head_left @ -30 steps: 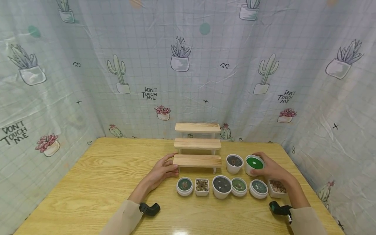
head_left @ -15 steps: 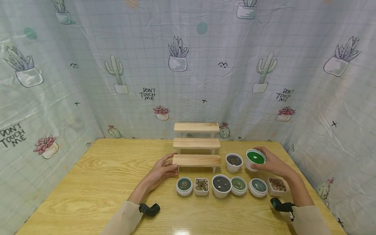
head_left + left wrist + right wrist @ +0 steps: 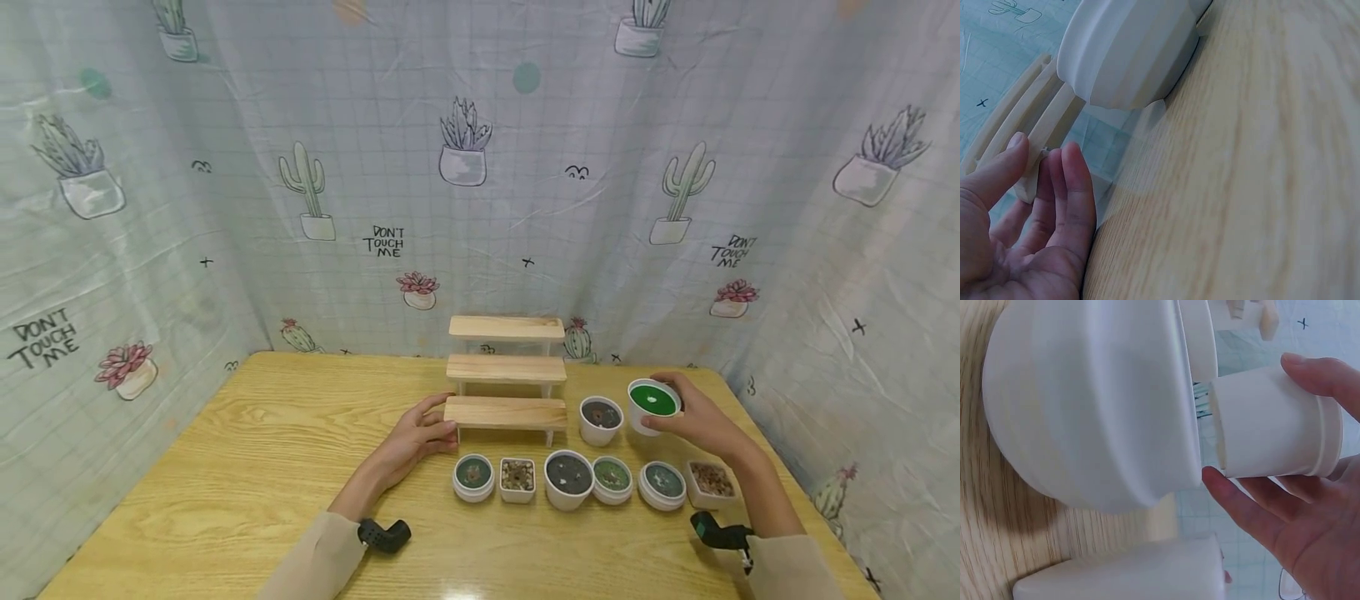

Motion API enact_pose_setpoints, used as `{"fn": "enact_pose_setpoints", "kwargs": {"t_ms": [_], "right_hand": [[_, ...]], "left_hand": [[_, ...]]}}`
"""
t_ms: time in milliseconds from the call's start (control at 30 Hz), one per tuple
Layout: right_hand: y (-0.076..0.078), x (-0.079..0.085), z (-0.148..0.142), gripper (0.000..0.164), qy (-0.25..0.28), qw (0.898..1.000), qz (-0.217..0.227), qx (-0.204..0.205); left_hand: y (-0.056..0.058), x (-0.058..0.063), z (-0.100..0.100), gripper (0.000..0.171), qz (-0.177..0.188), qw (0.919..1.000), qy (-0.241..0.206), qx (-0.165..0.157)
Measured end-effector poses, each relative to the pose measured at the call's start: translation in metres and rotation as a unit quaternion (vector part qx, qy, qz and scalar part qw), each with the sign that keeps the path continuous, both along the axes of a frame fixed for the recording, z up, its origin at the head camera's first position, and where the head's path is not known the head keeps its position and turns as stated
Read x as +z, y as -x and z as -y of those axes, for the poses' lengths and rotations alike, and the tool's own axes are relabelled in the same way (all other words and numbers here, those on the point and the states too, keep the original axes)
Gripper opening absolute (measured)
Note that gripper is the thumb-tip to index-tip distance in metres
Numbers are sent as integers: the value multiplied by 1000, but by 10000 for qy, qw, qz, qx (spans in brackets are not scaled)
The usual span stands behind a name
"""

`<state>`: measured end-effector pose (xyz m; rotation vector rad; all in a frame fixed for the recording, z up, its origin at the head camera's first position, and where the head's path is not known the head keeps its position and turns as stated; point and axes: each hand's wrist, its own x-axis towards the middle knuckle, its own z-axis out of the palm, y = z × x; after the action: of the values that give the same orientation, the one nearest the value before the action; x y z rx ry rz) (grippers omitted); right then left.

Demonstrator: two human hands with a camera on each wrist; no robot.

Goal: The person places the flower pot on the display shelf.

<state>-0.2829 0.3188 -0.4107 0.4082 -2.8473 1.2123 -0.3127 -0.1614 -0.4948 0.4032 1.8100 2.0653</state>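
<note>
At right of centre, my right hand (image 3: pixel 697 418) grips a smooth, tapering green-filled cup (image 3: pixel 652 398) above the table (image 3: pixel 225 467); at centre, my left pinches the wooden stand's (image 3: pixel 506 367) bottom step. A dark-filled pot (image 3: pixel 601 421) stands between them. Six pots (image 3: pixel 568 480), round and square, line the lower middle. Creased cactus-print cloth (image 3: pixel 525 217) hangs behind the grained tabletop.

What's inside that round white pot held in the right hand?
Inside the round white pot, a bright green surface with a small pale spot shows in the head view. Whatever lies beneath that surface is covered.
</note>
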Motion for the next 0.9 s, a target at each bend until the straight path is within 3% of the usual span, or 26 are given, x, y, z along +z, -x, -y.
{"fn": "enact_pose_setpoints", "kwargs": {"t_ms": [600, 900], "right_hand": [[-1, 9, 10, 78, 126, 9998, -176, 19], [7, 14, 22, 79, 82, 9996, -246, 112]], "left_hand": [[-3, 2, -3, 79, -6, 10000, -48, 33], [-3, 1, -1, 79, 6, 10000, -44, 65]]}}
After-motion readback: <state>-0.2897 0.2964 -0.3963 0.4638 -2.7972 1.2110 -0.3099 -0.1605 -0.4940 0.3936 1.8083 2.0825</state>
